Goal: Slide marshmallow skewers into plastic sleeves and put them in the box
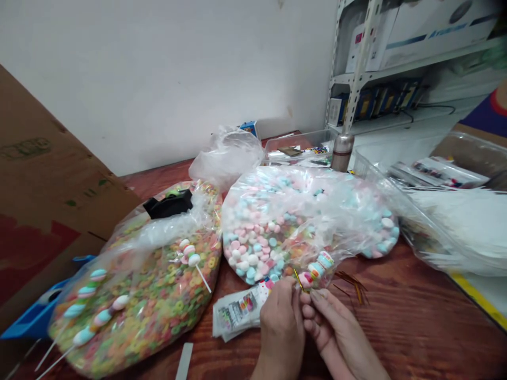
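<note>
My left hand [282,322] and my right hand [330,322] meet at the front centre, fingers pinched together. Between them a gold twist tie [298,279] stands up at the lower end of a wrapped candy skewer [320,265] of pastel marshmallows and rings. Both hands seem closed on this wrapped neck, though the fingertips partly hide it. Printed plastic bags [240,311] lie in a stack left of my left hand. More gold twist ties [357,287] are on the red-brown table beyond my right hand.
A cereal-ring bag [158,306] at left carries several candy skewers [103,316] and a black tape dispenser [169,203]. A marshmallow bag [257,243] lies ahead. Clear bins [420,227], a metallic bottle [342,152] and shelving stand behind and right; a cardboard box [51,184] stands left.
</note>
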{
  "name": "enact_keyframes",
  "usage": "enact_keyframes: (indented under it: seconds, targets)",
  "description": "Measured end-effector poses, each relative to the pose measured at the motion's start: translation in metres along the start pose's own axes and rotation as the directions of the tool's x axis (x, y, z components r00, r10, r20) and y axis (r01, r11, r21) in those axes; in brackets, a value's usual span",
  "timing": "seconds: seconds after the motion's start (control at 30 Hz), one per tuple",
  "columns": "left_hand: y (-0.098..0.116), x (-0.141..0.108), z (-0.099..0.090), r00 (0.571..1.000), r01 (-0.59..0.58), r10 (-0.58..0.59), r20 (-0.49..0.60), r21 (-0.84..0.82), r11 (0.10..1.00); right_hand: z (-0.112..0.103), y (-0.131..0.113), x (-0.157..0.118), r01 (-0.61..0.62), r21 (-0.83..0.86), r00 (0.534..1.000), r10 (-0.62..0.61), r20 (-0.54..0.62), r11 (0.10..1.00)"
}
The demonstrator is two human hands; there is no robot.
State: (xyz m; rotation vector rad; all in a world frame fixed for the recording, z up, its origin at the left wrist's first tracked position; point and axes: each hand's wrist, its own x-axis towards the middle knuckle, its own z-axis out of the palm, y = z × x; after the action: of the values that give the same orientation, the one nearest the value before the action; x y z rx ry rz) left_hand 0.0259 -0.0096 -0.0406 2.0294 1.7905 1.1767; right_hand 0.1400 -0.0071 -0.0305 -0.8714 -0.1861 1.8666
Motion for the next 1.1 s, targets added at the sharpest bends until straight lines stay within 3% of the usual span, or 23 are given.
enact_keyframes:
  seconds: [0.13, 0.2, 0.27, 0.33, 0.4, 0.47, 0.53, 0.6, 0.63, 0.7, 0.8, 0.87, 0.93, 1.0, 1.03, 1.1]
  targets:
    - [0.0, 0.002, -0.005, 0.998, -0.033, 0.036, 0.048, -0.064, 0.997, 0.002, -0.001, 0.001, 0.024, -0.047, 0.999, -0.025, -0.02, 0.999]
    - [0.003, 0.006, -0.005, 0.995, 0.075, -0.065, 0.07, -0.152, 0.985, 0.002, 0.0, 0.002, 0.051, -0.078, 0.999, -0.052, -0.009, 0.996]
    - [0.008, 0.01, -0.004, 0.955, 0.294, -0.267, 0.126, -0.316, 0.902, 0.0, 0.003, 0.005, 0.091, -0.127, 0.996, -0.091, 0.002, 0.988]
    - [0.013, 0.016, -0.003, 0.855, 0.516, -0.452, 0.256, -0.511, 0.687, -0.005, 0.006, 0.01, 0.198, -0.23, 0.979, -0.201, 0.009, 0.953]
    - [0.017, 0.02, -0.001, 0.755, 0.631, -0.521, 0.399, -0.658, 0.411, -0.009, 0.007, 0.014, 0.351, -0.39, 0.932, -0.358, 0.057, 0.851]
    - [0.02, 0.022, 0.001, 0.704, 0.653, -0.513, 0.491, -0.731, 0.197, -0.012, 0.006, 0.017, 0.459, -0.511, 0.882, -0.444, 0.159, 0.727]
    - [0.019, 0.021, 0.002, 0.687, 0.652, -0.492, 0.534, -0.752, 0.093, -0.012, 0.004, 0.017, 0.488, -0.558, 0.869, -0.433, 0.239, 0.672]
    - [0.017, 0.02, 0.002, 0.701, 0.663, -0.467, 0.539, -0.734, 0.148, -0.012, 0.001, 0.015, 0.488, -0.584, 0.87, -0.416, 0.264, 0.649]
    - [0.016, 0.019, 0.001, 0.719, 0.665, -0.455, 0.525, -0.71, 0.232, -0.012, 0.0, 0.015, 0.488, -0.608, 0.868, -0.42, 0.265, 0.626]
    - [0.014, 0.018, -0.002, 0.786, 0.618, -0.415, 0.458, -0.616, 0.489, -0.013, -0.001, 0.014, 0.489, -0.67, 0.858, -0.449, 0.251, 0.559]
    - [0.011, 0.015, -0.008, 0.921, 0.348, -0.225, 0.318, -0.413, 0.841, -0.017, 0.0, 0.016, 0.486, -0.737, 0.84, -0.483, 0.247, 0.47]
    - [0.01, 0.013, -0.009, 0.961, 0.179, -0.097, 0.26, -0.316, 0.932, -0.019, 0.0, 0.017, 0.493, -0.747, 0.832, -0.494, 0.254, 0.446]
    - [0.01, 0.01, -0.008, 0.971, 0.144, -0.078, 0.226, -0.296, 0.944, -0.019, 0.002, 0.018, 0.497, -0.74, 0.831, -0.495, 0.255, 0.453]
    - [0.01, 0.009, -0.005, 0.955, 0.264, -0.187, 0.23, -0.372, 0.89, -0.019, 0.003, 0.019, 0.487, -0.718, 0.845, -0.477, 0.243, 0.497]
    - [0.01, 0.009, -0.003, 0.924, 0.37, -0.272, 0.268, -0.448, 0.814, -0.019, 0.004, 0.019, 0.479, -0.698, 0.856, -0.46, 0.236, 0.532]
    - [0.008, 0.01, 0.001, 0.814, 0.581, -0.425, 0.397, -0.588, 0.563, -0.019, 0.004, 0.02, 0.456, -0.65, 0.879, -0.422, 0.222, 0.608]
